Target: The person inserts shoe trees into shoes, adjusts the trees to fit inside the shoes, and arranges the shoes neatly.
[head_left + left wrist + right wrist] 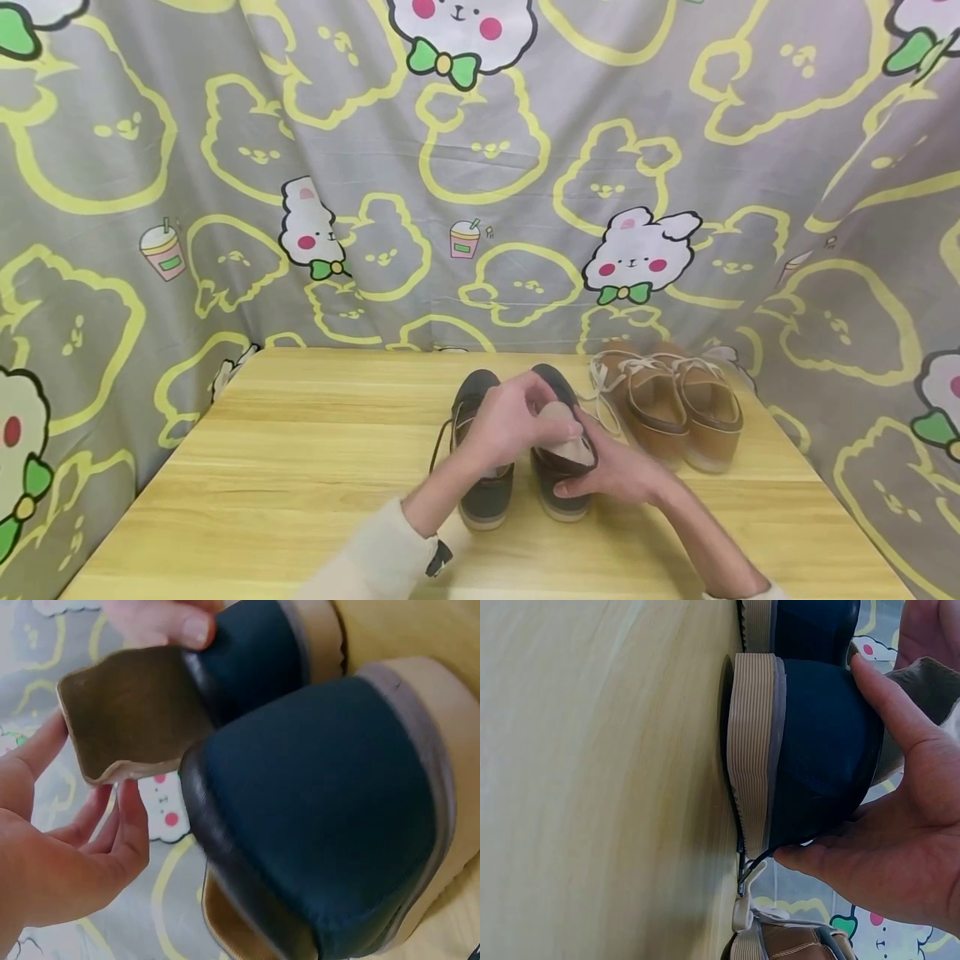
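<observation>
A pair of dark navy shoes with pale ribbed soles stands on the wooden table, heels toward me. From the right shoe [564, 506], a beige insole [135, 712] sticks up out of the opening. My left hand [510, 421] pinches the raised end of that insole between thumb and fingers. Around the heel and collar of the same shoe, my right hand [900, 817] keeps a grip, thumb on one side and fingers on the other. The left shoe [486, 504] sits just beside it, untouched, with dark laces loose at its outer side.
A pair of brown shoes [716, 446] with white laces [600, 375] stands at the back right of the table [300, 467]. Grey curtains [495, 283] with cartoon rabbits surround the table at the back and sides.
</observation>
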### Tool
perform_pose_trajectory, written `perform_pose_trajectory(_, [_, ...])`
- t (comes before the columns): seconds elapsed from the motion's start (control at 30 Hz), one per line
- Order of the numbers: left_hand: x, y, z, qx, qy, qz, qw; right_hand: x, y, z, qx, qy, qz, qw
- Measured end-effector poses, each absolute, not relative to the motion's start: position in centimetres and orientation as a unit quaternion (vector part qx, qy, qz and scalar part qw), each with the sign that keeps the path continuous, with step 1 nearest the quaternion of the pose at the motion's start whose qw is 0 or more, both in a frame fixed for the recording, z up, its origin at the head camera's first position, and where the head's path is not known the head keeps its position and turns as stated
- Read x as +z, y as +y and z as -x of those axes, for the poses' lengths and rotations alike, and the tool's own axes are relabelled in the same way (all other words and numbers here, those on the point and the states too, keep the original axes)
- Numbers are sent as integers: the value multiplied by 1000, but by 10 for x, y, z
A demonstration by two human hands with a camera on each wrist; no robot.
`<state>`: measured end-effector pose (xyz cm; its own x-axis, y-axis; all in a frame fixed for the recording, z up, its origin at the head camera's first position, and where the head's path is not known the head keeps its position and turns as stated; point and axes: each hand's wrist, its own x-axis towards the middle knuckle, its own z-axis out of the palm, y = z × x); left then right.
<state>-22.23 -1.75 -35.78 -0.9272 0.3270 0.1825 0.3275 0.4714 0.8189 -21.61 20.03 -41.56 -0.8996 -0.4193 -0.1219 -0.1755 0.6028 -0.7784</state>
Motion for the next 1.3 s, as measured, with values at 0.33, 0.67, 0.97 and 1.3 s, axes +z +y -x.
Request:
perform_pose_trajectory(0.33, [-385,2,221,-423,-882,201,56,-416,199,216,-419,877,175,155])
perform_pose_trajectory(0.67, [-387,3,219,-437,-874,204,58,-417,200,215,-411,883,167,154])
perform_pose_trajectory(0.97, [-376,-10,228,-433,-869,240,-9,-416,200,216,-395,891,167,150])
perform_pose_trajectory(1.3, [-380,-7,237,-433,-868,243,-11,-415,202,216,-426,869,189,164])
